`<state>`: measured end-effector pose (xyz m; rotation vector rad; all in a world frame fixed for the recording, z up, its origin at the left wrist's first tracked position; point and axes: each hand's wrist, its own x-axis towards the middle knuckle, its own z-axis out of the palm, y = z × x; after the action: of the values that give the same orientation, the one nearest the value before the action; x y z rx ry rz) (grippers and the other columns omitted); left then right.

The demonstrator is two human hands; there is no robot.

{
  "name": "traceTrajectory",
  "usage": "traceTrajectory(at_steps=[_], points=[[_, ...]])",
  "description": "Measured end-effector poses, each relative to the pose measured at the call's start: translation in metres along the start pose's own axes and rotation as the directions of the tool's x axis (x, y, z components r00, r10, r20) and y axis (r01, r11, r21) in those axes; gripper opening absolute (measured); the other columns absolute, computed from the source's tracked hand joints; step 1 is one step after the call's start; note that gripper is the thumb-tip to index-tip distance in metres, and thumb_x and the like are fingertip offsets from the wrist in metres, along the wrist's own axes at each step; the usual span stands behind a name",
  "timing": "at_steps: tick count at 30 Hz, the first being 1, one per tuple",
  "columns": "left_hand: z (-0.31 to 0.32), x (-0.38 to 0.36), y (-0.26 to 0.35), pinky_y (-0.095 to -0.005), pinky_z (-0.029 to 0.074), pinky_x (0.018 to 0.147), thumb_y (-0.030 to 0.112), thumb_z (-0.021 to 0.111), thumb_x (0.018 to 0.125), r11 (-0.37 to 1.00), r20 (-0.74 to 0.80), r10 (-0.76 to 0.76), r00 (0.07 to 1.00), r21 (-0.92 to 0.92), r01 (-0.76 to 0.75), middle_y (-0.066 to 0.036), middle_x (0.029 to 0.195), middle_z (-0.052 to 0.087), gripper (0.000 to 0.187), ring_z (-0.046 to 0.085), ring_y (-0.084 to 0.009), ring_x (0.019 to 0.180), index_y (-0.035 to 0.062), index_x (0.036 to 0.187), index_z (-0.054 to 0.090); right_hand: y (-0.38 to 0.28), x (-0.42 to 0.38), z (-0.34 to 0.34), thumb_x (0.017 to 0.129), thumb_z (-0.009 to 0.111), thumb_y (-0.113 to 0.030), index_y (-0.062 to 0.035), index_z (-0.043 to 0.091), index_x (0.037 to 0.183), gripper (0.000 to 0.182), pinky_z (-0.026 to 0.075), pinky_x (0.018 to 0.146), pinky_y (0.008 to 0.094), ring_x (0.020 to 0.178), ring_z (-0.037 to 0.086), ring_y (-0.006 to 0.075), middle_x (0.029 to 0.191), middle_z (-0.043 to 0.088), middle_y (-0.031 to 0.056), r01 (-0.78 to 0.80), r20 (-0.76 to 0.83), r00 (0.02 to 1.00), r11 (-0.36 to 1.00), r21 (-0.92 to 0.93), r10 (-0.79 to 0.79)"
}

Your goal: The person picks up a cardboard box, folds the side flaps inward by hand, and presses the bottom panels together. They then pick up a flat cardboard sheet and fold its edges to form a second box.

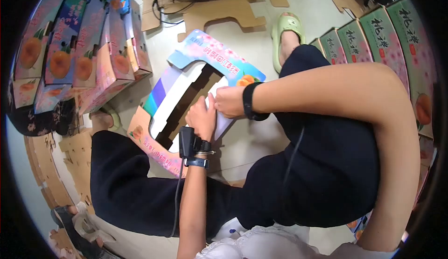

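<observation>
A colourful cardboard fruit box (217, 56), printed with pink blossoms and peaches, sits on the floor between my legs. Its flaps spread outward, and the brown inside shows through the opening. My left hand (201, 120), with a black device strapped at the wrist, has its fingers curled over the white edge of the box's near right side. Right beside it, my right hand (228, 101), wearing a black band, is closed on the same side. The two hands touch or nearly touch. My right fingertips are partly hidden.
Printed peach boxes (77, 49) stand in a row at the left. More green and pink boxes (373, 35) line the right. Flat brown cardboard (224, 11) and black cables lie on the floor ahead. A green slipper (288, 28) is on my right foot. A person's foot (72, 210) shows at lower left.
</observation>
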<state>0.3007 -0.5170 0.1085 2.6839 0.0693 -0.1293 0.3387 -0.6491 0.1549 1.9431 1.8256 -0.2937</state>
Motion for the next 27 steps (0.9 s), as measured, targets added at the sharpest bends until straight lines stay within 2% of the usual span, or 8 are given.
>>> traceTrajectory(at_steps=[1,3,6,9,10,15,22,27], points=[[0.002,0.001,-0.001,-0.0491,0.044,0.060,0.042,0.045,0.088,1.000,0.022,-0.010,1.000,0.012,0.010,-0.022,0.071,0.060,0.043,0.059,-0.0404,0.069,0.0027,0.073,0.056,-0.001,0.001,-0.005,0.075,0.053,-0.023,-0.0156,0.069,0.076,0.017,0.043,0.065,0.0321,0.077,0.060,0.0173,0.076,0.063,0.0028,0.007,0.079,0.997,1.000,-0.004,-0.007],[0.004,0.002,-0.007,-0.0494,0.044,0.060,0.041,0.047,0.087,0.999,0.028,0.031,0.999,-0.042,-0.029,-0.022,0.070,0.060,0.042,0.059,-0.0405,0.069,0.0027,0.073,0.056,-0.006,0.008,0.003,0.078,0.050,-0.024,-0.0152,0.070,0.081,0.022,0.039,0.078,0.0347,0.086,0.058,0.0211,0.086,0.066,0.0034,0.035,-0.031,0.999,0.970,-0.240,-0.044],[0.006,0.001,-0.008,-0.0486,0.044,0.058,0.041,0.049,0.085,0.998,0.023,0.019,1.000,-0.067,-0.017,-0.022,0.069,0.059,0.041,0.058,-0.0406,0.068,0.0026,0.073,0.055,-0.014,0.013,0.006,0.084,0.048,-0.029,-0.0229,0.070,0.088,0.024,0.038,0.078,0.0431,0.087,0.059,0.0172,0.088,0.066,-0.0042,-0.013,-0.040,0.999,0.946,-0.325,0.000],[0.005,0.002,-0.007,-0.0479,0.044,0.057,0.042,0.050,0.085,0.999,0.027,-0.006,1.000,-0.045,0.007,-0.022,0.068,0.059,0.042,0.058,-0.0405,0.067,0.0028,0.072,0.055,-0.012,0.005,-0.001,0.082,0.050,-0.028,-0.0211,0.070,0.086,0.022,0.040,0.075,0.0390,0.086,0.059,0.0177,0.087,0.067,-0.0017,0.003,0.021,1.000,0.976,-0.216,0.001],[0.004,0.002,-0.004,-0.0462,0.042,0.055,0.042,0.050,0.085,0.999,0.005,-0.018,1.000,-0.027,0.018,-0.021,0.065,0.057,0.040,0.057,-0.0399,0.064,0.0038,0.074,0.057,-0.013,0.003,-0.001,0.079,0.053,-0.026,-0.0192,0.071,0.080,0.019,0.046,0.066,0.0375,0.078,0.062,0.0190,0.079,0.067,-0.0002,0.001,0.006,1.000,0.987,-0.164,0.001],[0.005,0.000,-0.003,-0.0464,0.041,0.053,0.043,0.049,0.086,0.999,-0.083,0.022,0.996,-0.042,-0.026,-0.021,0.063,0.056,0.045,0.055,-0.0406,0.061,0.0022,0.069,0.052,-0.008,-0.006,-0.008,0.074,0.055,-0.021,-0.0155,0.069,0.066,0.017,0.049,0.048,0.0334,0.062,0.063,0.0181,0.067,0.065,0.0006,0.003,-0.026,1.000,0.998,0.061,-0.002],[0.008,-0.001,-0.006,-0.0456,0.040,0.052,0.039,0.050,0.086,0.996,-0.101,0.028,0.995,-0.084,-0.036,-0.019,0.062,0.056,0.042,0.055,-0.0384,0.059,0.0023,0.066,0.051,-0.009,-0.006,0.016,0.070,0.058,-0.020,-0.0162,0.068,0.065,0.012,0.044,0.047,0.0315,0.062,0.063,0.0186,0.065,0.064,0.0011,0.010,-0.169,0.986,0.999,0.037,-0.003],[0.007,-0.001,-0.006,-0.0454,0.040,0.052,0.039,0.050,0.087,0.995,-0.092,0.034,0.995,-0.091,-0.043,-0.019,0.062,0.055,0.042,0.055,-0.0382,0.059,0.0023,0.066,0.050,-0.009,-0.004,0.004,0.072,0.056,-0.022,-0.0148,0.068,0.067,0.015,0.046,0.048,0.0324,0.061,0.063,0.0196,0.067,0.065,0.0025,-0.027,-0.057,0.998,0.998,0.050,0.030]])
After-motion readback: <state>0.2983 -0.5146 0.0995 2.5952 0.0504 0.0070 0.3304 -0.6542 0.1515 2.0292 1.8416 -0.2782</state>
